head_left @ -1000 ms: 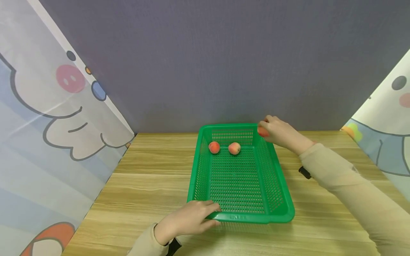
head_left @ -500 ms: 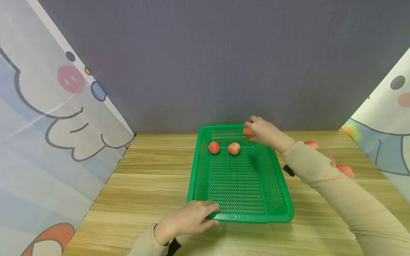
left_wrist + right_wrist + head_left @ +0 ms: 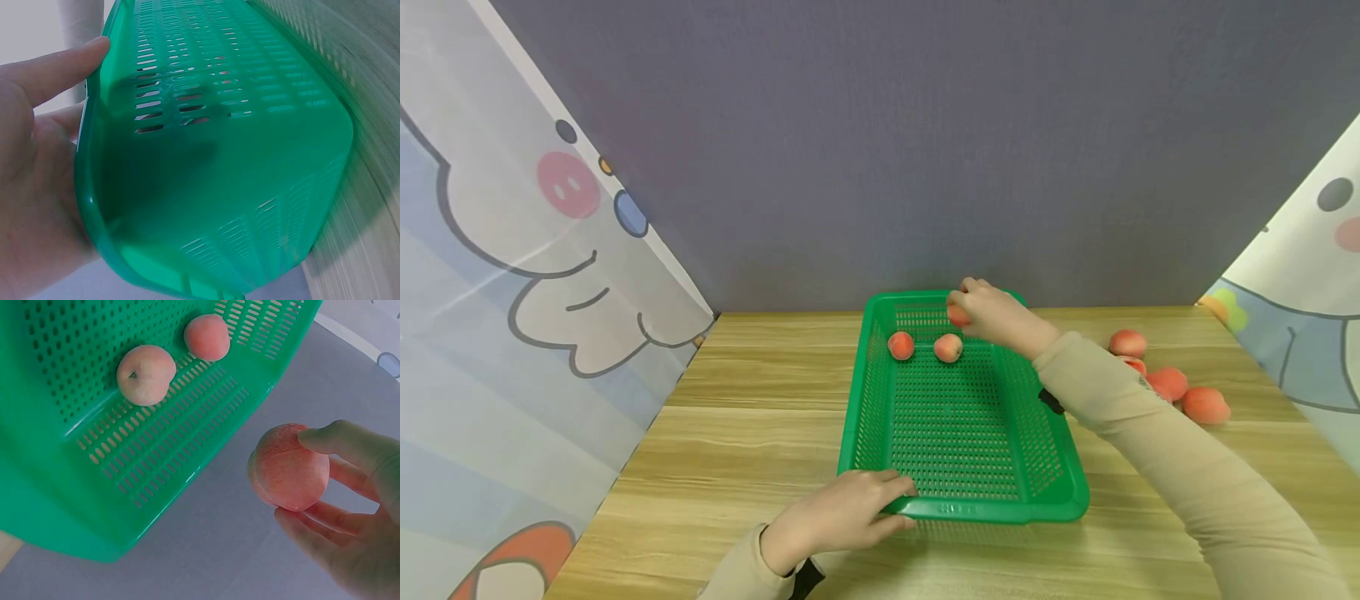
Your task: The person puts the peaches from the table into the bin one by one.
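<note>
Fingers (image 3: pixel 350 445) and thumb of the right hand (image 3: pixel 996 315) curl round a peach (image 3: pixel 289 467), pinching it between the thumb on one side and the fingertips on the other; it sits at the tips, not deep in the palm. From the head camera, this held peach shows only as a small orange patch at the front of the hand, raised over the far end of the green basket (image 3: pixel 1037 454).

Below and just in front of it, two more peaches lie on the basket's perforated floor near the far wall: one to the left (image 3: pixel 901 345), one to the right (image 3: pixel 948 347), close together but apart.

The left hand (image 3: pixel 838 518) grips the basket's near rim at its left corner, fingers laid over the edge and the thumb against the outer wall. Raised lettering is moulded into the near rim, too small to read.

The basket stands on a wooden table (image 3: pixel 745 417). To the right of the basket, behind the right sleeve, a loose group of peaches (image 3: pixel 1167 383) lies on the tabletop, well apart from the basket.
</note>
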A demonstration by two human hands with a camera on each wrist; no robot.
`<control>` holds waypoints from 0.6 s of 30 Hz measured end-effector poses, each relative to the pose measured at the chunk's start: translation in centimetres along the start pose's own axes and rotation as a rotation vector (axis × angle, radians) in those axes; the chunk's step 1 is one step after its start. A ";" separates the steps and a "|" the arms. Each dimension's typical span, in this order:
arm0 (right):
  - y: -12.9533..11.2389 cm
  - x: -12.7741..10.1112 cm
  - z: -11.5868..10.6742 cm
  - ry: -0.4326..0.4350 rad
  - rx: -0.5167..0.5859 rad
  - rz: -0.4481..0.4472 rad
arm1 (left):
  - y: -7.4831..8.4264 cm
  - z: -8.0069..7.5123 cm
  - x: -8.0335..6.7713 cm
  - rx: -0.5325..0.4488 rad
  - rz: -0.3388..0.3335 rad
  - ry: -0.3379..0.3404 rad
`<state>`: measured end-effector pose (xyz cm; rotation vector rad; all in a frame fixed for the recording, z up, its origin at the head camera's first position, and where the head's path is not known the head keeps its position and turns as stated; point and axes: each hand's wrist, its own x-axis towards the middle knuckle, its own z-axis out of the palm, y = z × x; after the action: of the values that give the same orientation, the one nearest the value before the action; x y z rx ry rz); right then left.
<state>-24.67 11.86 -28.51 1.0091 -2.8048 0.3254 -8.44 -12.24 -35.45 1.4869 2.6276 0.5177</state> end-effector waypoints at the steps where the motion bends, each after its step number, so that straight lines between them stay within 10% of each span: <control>1: -0.1 0.2 0.1 0.001 0.002 -0.002 | 0.0 0.0 0.0 0.000 0.002 0.001; 18: -2.4 2.6 1.8 -0.125 0.063 0.088 | -0.1 0.0 0.1 -0.005 0.001 -0.005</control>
<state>-25.20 8.07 -29.35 0.9515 -2.9757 0.3759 -8.54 -12.20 -35.48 1.4857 2.6200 0.5199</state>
